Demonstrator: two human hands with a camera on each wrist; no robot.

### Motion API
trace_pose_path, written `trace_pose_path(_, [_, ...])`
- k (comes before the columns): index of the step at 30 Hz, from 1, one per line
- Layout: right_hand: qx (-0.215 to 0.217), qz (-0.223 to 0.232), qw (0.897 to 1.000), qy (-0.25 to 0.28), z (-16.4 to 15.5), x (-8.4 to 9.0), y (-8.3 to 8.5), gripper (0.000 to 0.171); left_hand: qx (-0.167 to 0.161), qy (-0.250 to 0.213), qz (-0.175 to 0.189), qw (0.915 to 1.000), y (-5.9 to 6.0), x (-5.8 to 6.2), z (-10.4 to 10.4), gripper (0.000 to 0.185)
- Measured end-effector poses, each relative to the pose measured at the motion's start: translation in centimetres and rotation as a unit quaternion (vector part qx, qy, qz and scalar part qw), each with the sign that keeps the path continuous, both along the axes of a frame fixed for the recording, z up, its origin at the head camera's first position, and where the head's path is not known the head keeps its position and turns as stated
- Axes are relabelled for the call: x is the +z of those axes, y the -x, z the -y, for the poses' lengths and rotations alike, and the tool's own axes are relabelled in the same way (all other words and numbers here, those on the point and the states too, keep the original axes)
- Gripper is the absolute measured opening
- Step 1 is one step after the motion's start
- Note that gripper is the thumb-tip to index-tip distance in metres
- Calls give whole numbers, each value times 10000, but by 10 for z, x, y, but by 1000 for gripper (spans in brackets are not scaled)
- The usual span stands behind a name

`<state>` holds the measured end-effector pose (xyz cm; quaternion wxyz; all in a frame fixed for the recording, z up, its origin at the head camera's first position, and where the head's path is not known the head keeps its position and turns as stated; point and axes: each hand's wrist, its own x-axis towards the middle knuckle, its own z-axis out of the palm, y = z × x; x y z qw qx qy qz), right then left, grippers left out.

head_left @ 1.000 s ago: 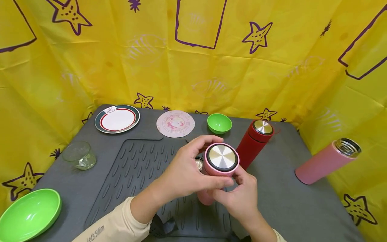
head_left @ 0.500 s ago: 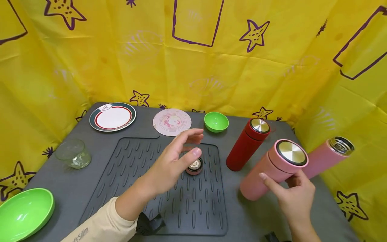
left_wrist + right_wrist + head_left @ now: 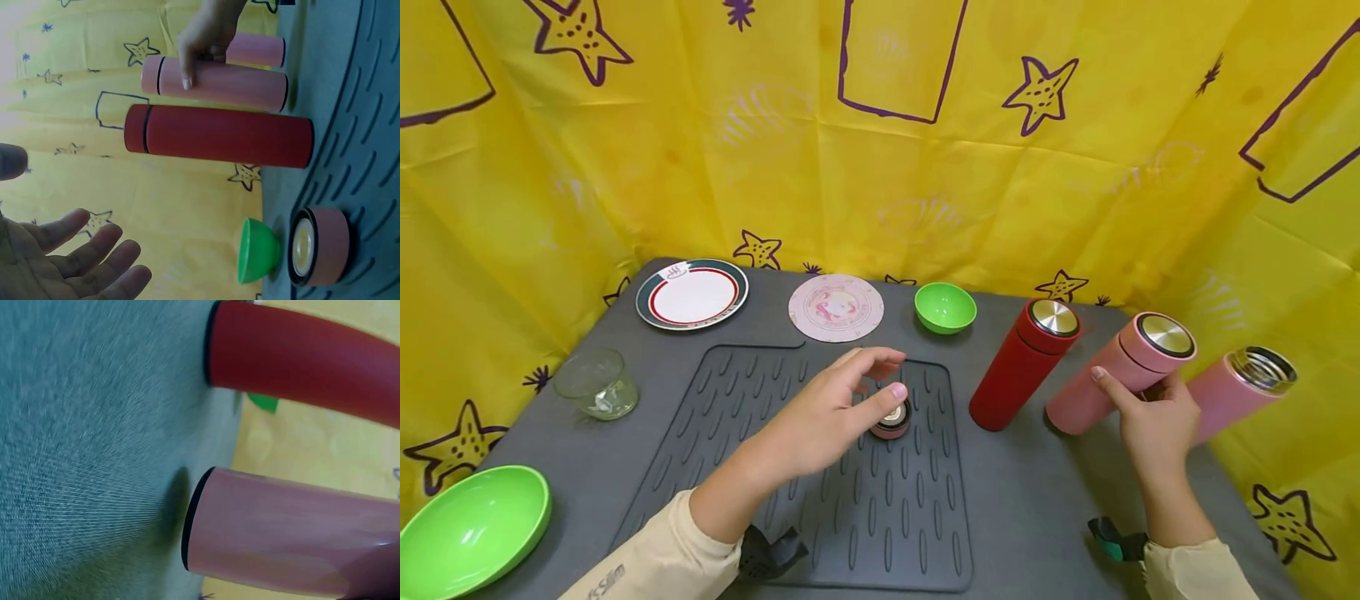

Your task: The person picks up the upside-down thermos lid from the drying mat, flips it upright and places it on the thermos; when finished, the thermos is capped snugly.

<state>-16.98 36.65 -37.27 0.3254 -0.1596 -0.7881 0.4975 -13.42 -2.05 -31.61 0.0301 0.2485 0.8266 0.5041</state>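
My right hand (image 3: 1159,421) grips the upper body of a lidded pink thermos bottle (image 3: 1101,379), thumb on its near side. Its base (image 3: 199,519) is at or just above the grey table; I cannot tell if it touches. To its left, a red thermos bottle (image 3: 1018,367) stands with its steel-topped lid on. An uncapped pink thermos bottle (image 3: 1232,400) stands to the right, partly behind my right hand. My left hand (image 3: 820,412) hovers with fingers apart, holding nothing. A loose pink lid (image 3: 328,244) lies upturned on the mat, half hidden by my left thumb in the head view.
A dark ribbed drying mat (image 3: 917,517) covers the table's middle. Along the back are a rimmed plate (image 3: 694,293), a pink round mat (image 3: 837,308) and a small green bowl (image 3: 945,308). A glass (image 3: 598,385) and a large green bowl (image 3: 475,525) stand at left.
My right hand has carried the lidded pink bottle from the middle to the right, between the red bottle and the uncapped pink one. My left hand has come off the bottle and stays over the mat.
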Motion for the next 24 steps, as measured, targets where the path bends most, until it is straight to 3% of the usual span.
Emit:
trace_pose_path(3, [-90, 107, 9999, -89, -3, -6, 6, 40, 130, 273, 92, 9995, 6, -6, 1, 44])
trace_pose_path(10, [29, -143, 9992, -369, -3, -16, 12, 43, 395, 955, 340, 9941, 23, -20, 6, 48])
trace_pose_path(16, [70, -42, 9990, -448, -5, -15, 13, 43, 326, 1555, 313, 9868, 38, -32, 1, 58])
trace_pose_path(24, [158, 169, 9991, -347, -7, -20, 16, 44, 76, 2537, 218, 9670, 60, -45, -10, 72])
